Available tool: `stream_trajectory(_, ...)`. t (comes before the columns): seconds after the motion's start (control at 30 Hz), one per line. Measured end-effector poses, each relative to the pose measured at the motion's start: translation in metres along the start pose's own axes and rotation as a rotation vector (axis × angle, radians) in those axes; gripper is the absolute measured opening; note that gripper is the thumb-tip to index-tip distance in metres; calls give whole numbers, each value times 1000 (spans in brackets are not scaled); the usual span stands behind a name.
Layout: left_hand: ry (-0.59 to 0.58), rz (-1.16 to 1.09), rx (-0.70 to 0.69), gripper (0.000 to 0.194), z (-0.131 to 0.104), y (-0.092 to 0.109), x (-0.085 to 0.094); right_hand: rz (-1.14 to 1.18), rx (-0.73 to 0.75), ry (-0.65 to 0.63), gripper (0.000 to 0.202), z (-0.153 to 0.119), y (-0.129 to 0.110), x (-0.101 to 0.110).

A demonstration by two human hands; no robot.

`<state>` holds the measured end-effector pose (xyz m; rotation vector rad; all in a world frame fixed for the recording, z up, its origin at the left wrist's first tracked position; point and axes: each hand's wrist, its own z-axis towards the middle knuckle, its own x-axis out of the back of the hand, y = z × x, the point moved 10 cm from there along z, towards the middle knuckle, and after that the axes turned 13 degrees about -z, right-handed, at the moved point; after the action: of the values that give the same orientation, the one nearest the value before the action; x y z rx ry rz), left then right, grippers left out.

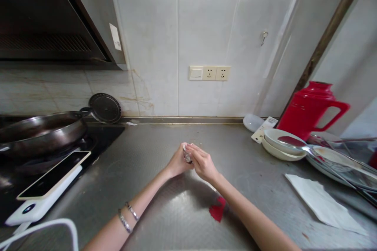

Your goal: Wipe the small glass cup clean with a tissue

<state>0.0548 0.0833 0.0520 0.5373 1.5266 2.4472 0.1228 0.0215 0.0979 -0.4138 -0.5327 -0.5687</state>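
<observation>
Grasping a silvery thing (187,156) with fingers (199,154) mid-frame, left hand (177,161) and right hand (205,165) seem halfway, a red scrap (218,210) lying below.

The left hand (178,162) and the right hand (204,162) meet above the metal bench (153,137), fingers curled around a small silvery thing (187,155), mostly hidden between them. Two bracelets (125,221) circle the wrist below the left hand. A red scrap (217,209) lies on the near side of the right hand, close to its forearm. Well to the right hand's right are a white tissue (325,206), stacked bowls (275,151) and a red flask (308,110); well to the left hand's left, a phone (55,175) and a pan (50,135).
</observation>
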Motion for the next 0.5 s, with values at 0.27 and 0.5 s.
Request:
stream_trajectory(0.27, 71, -10, 57, 78, 3, -16, 14, 10, -89, 149, 33, 6, 5, 26)
stream_trajectory(0.5, -1, 17, 18, 84, -2, -3, 2, 31, -393, 39, 31, 3, 57, 18)
